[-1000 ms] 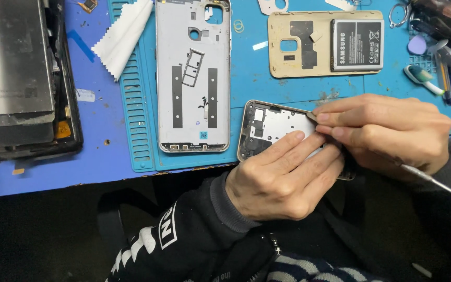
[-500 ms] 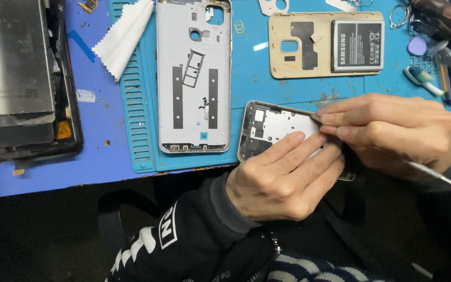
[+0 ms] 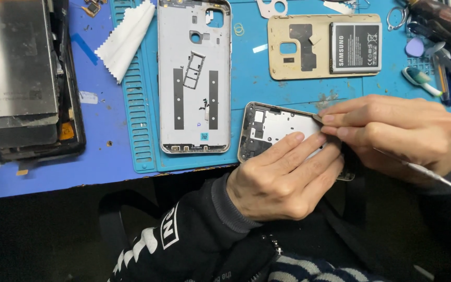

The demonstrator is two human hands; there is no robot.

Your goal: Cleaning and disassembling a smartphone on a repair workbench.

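Left hand: the left hand (image 3: 283, 180) sits lower centre of the frame, fingers laid flat and close together across the small phone frame (image 3: 272, 130), pinning it down
Right hand: the right hand (image 3: 392, 133) is at centre right, thumb and forefinger pinched narrow on a thin metal tool (image 3: 429, 175) whose tip meets the frame's upper right edge; the shaft runs out past the wrist towards the lower right
Small phone frame: centre of the frame, tilted, on the near edge of the teal work mat (image 3: 246, 78), its right part hidden under both hands
Large silver phone back: the silver phone back (image 3: 195, 78) lies upright on the mat, upper centre, just left of the small frame
Gold cover: the gold back cover (image 3: 301, 49) lies upper right with a dark battery (image 3: 356, 47) resting on its right half
Cloth: a white cloth (image 3: 126, 39) lies upper left, across the mat's ribbed edge
Dismantled device: a dark device (image 3: 24, 83) with a grey metal plate fills the far left
Hand tools: a cluster of tools (image 3: 439, 62) lies at the upper right corner
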